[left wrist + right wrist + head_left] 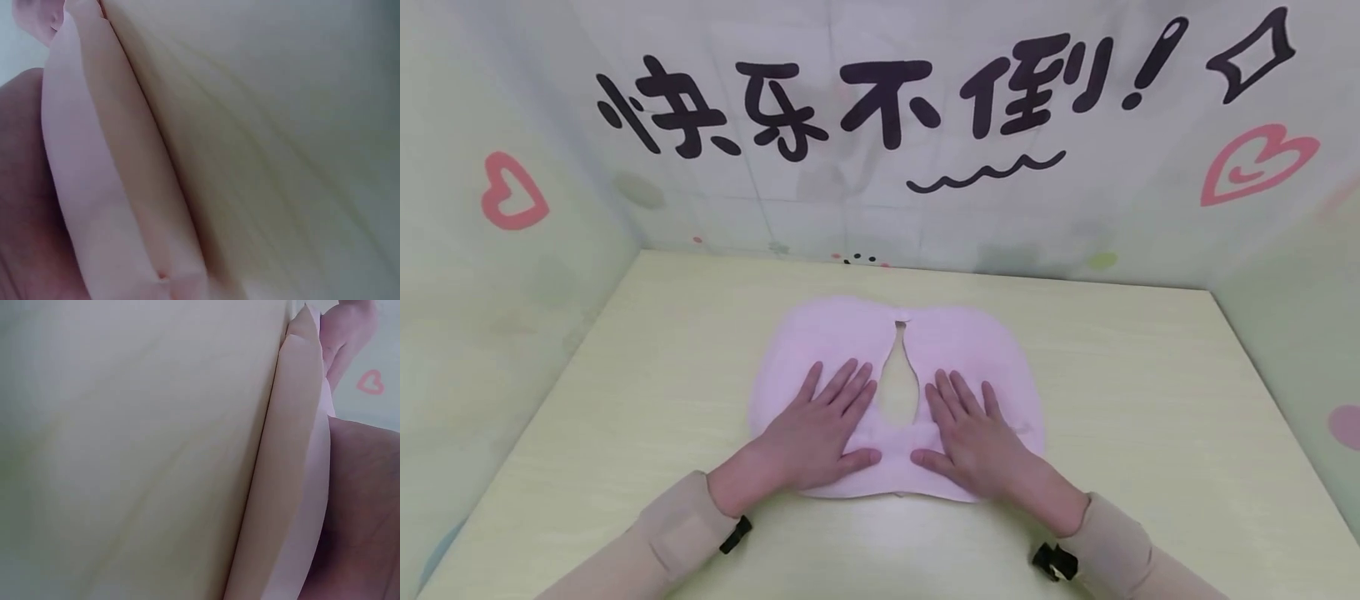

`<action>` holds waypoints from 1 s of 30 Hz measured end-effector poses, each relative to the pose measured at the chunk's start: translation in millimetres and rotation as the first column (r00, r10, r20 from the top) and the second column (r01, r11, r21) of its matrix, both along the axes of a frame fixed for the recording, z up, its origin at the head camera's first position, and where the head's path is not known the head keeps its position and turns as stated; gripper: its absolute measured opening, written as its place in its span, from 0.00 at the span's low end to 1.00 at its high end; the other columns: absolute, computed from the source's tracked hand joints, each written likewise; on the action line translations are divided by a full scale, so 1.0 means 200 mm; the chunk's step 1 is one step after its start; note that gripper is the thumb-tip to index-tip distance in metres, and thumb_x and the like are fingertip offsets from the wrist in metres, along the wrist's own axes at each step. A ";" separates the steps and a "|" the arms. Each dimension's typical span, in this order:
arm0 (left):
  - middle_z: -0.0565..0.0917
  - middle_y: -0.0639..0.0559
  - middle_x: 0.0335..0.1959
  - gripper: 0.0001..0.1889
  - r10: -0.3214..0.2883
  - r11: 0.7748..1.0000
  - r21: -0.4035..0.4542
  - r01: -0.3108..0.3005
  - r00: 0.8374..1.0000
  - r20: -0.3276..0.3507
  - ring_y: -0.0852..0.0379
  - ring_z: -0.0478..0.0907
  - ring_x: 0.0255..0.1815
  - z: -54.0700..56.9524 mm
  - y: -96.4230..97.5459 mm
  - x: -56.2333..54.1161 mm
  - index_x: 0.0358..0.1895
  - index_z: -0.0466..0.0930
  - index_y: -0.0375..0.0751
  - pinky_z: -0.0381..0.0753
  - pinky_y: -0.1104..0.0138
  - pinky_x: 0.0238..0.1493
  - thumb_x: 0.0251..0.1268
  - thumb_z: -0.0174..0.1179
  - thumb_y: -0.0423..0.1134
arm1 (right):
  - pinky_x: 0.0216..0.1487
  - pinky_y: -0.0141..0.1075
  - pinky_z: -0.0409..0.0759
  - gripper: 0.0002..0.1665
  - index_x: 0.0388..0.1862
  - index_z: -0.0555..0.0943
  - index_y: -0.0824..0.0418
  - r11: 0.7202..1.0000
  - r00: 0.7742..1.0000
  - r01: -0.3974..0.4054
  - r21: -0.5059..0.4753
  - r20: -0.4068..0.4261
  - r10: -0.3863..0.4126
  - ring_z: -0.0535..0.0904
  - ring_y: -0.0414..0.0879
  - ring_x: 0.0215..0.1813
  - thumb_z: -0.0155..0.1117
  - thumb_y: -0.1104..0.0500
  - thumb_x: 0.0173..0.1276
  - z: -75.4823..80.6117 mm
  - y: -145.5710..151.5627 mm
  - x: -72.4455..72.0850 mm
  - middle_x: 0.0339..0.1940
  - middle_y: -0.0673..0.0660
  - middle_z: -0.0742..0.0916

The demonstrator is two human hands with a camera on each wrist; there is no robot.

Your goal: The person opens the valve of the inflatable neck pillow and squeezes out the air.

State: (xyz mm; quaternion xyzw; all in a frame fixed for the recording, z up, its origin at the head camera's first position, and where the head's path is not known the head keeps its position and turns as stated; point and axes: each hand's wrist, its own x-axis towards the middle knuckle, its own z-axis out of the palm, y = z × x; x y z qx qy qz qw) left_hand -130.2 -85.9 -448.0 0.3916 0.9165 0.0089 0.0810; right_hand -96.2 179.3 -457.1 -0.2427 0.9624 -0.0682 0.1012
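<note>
A pink, rounded cushion (835,333) lies flat on the table, with a teardrop-shaped opening down its middle and a narrow slit at the far end. The left hand (820,429) rests palm down on its left half, fingers straight and spread. On the right half, the right hand (977,437) lies in the same way, its thumb pointing toward the other thumb. Both wrist views show the cushion's pink side edge (94,162) close up, with part of the palm (362,506) against its upper face.
The pale yellow wood-grain table (1150,400) extends around the cushion. Behind it hangs a printed fabric backdrop (775,208) with black characters and hearts, with similar panels on both sides. A dark clip (1056,562) hangs at the right wrist band.
</note>
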 end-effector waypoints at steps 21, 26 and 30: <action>0.45 0.44 0.85 0.54 0.019 0.991 -0.133 -0.010 0.998 0.063 0.48 0.35 0.85 0.02 0.04 0.00 0.83 0.49 0.36 0.30 0.41 0.78 0.69 0.46 0.76 | 0.75 0.68 0.47 0.58 0.82 0.53 0.70 1.000 0.999 -0.030 0.007 -0.033 0.030 0.47 0.64 0.83 0.50 0.27 0.74 -0.02 0.06 -0.01 0.84 0.68 0.54; 0.44 0.45 0.85 0.55 0.024 0.987 -0.163 -0.014 0.998 0.064 0.48 0.33 0.85 0.01 0.04 0.01 0.83 0.48 0.37 0.28 0.42 0.78 0.68 0.46 0.77 | 0.74 0.69 0.47 0.59 0.82 0.53 0.70 0.999 0.999 -0.034 -0.012 -0.031 0.034 0.47 0.66 0.83 0.51 0.27 0.74 -0.03 0.06 0.00 0.83 0.69 0.54; 0.45 0.45 0.85 0.55 0.033 0.983 -0.180 -0.023 0.998 0.051 0.48 0.34 0.85 0.01 0.04 0.01 0.83 0.49 0.38 0.29 0.41 0.78 0.67 0.46 0.77 | 0.75 0.69 0.46 0.59 0.82 0.52 0.70 0.999 0.999 -0.036 -0.019 -0.025 0.035 0.46 0.65 0.83 0.50 0.26 0.73 -0.02 0.05 0.00 0.84 0.69 0.54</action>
